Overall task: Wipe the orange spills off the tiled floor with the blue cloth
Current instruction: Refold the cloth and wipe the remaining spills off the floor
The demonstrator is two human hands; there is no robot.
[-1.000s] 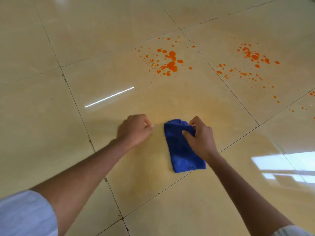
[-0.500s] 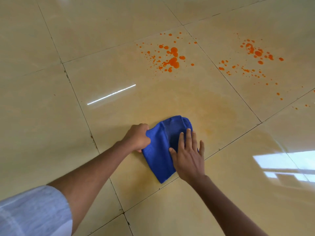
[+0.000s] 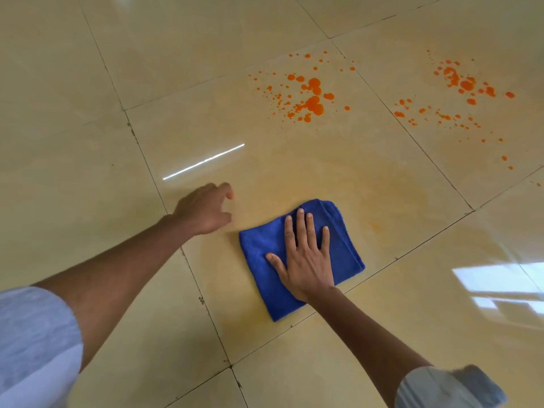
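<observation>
The folded blue cloth (image 3: 347, 254) lies flat on the glossy beige tiled floor (image 3: 206, 304). My right hand (image 3: 306, 257) presses on it with straight, spread fingers. My left hand (image 3: 206, 210) hovers just left of the cloth, apart from it, fingers loosely curled and holding nothing. One cluster of orange spills (image 3: 312, 98) lies on the same tile farther away. A second cluster of orange spills (image 3: 462, 89) dots the tile to the right. A faint orange smear (image 3: 391, 198) stains the floor beside the cloth.
Dark grout lines (image 3: 153, 175) cross the floor. A bright window reflection (image 3: 497, 284) shines on the tile at right, and a thin light streak (image 3: 203, 161) sits beyond my left hand.
My left hand has let go of the cloth and moved left. The cloth now lies unfolded flatter, with my right palm spread on it.
</observation>
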